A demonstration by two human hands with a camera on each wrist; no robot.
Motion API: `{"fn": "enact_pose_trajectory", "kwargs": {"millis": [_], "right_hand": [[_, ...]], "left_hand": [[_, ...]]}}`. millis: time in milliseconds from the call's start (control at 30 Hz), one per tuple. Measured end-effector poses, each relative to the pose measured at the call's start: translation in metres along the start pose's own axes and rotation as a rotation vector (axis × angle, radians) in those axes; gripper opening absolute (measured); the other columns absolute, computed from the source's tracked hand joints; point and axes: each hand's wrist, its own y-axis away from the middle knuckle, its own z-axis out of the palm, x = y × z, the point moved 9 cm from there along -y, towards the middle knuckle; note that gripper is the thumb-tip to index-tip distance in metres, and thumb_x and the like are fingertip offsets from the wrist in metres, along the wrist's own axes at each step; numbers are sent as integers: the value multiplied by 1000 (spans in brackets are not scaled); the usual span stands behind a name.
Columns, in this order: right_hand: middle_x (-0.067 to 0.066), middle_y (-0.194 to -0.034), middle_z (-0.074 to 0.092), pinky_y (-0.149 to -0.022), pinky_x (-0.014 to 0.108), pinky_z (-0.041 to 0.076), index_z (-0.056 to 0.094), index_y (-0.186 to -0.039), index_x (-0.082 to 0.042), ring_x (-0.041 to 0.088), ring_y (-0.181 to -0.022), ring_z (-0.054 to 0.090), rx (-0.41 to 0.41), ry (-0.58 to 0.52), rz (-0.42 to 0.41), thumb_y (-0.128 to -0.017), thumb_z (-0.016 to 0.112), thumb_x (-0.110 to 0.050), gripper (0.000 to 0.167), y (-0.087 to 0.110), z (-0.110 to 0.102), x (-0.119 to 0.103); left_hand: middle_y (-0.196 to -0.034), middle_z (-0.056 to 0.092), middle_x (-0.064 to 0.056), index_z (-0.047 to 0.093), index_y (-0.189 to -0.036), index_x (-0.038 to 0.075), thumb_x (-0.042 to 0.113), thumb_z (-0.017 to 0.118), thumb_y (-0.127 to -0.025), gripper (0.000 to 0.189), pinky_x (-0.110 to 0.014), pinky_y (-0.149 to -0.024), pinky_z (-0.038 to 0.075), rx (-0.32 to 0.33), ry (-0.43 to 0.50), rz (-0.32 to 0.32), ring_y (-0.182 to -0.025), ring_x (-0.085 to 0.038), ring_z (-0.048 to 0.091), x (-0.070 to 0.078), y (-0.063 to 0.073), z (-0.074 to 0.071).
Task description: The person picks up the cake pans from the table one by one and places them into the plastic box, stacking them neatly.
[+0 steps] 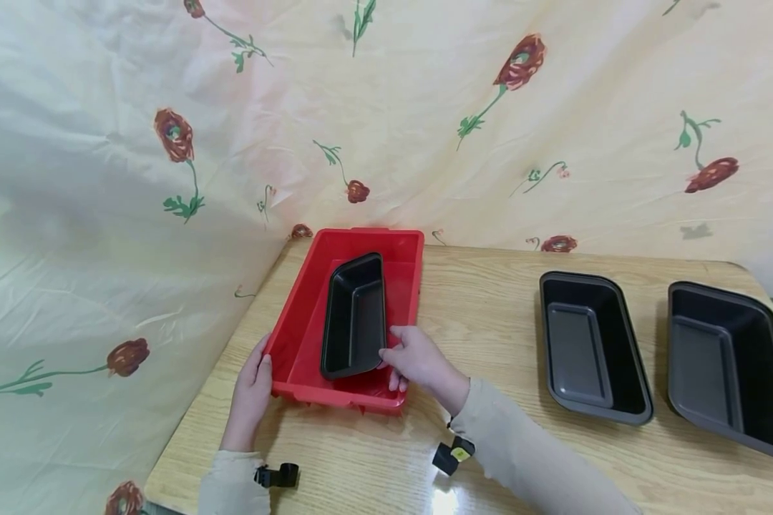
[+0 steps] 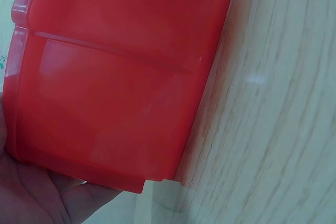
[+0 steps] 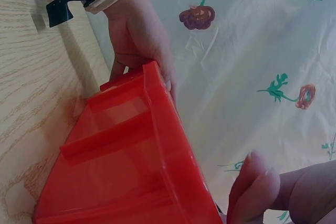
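Note:
A red plastic tray (image 1: 283,357) stands at the left of the wooden table, and a black loaf pan (image 1: 368,325) is inside it, set at a slight angle. My left hand (image 1: 251,390) grips the tray's near left corner; the left wrist view shows its fingers (image 2: 86,200) at the rim. Over the tray's near right side, my right hand (image 1: 421,361) holds the pan's near right edge, thumb at the rim and other fingers lower down. In the right wrist view the tray wall (image 3: 121,166) hides most of the pan from sight.
Two more black loaf pans stand apart on the table's right side, one nearer (image 1: 580,350) and one by the right edge (image 1: 705,365). Flowered cloth (image 1: 393,107) hangs behind and left of the table (image 1: 489,307).

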Motion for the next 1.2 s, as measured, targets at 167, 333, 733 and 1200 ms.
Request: {"fn": "enact_pose_trajectory", "kwargs": {"millis": [167,333,733,1200], "right_hand": [[15,-64,62,-49,25,51,21,-150,9,18,-46,59,2,16,-5,-94,63,-9,72,3,1,1],[13,-64,61,-48,27,49,17,-152,6,18,-46,57,28,61,-24,-94,63,-8,75,7,-1,-1],[15,-112,66,-58,32,54,36,-148,0,22,-52,59,59,108,-183,-92,64,-8,63,31,-12,-13],[14,-127,61,-46,30,47,47,-146,-16,23,-55,62,23,43,-228,-96,58,-8,52,58,-34,-17]], "left_hand": [[-150,36,-16,32,-153,12,15,35,-106,47,-52,-103,38,2,10,-9,-128,-35,42,-1,0,1],[-152,35,-16,30,-154,13,16,34,-106,48,-53,-105,37,-11,20,-17,-131,-35,39,-1,1,4],[-153,34,-16,28,-155,15,17,34,-107,49,-52,-104,38,-15,7,-23,-133,-36,39,1,3,4],[-151,36,-13,31,-154,16,19,35,-107,48,-52,-103,40,1,-15,-26,-131,-34,41,-2,1,2]]}}
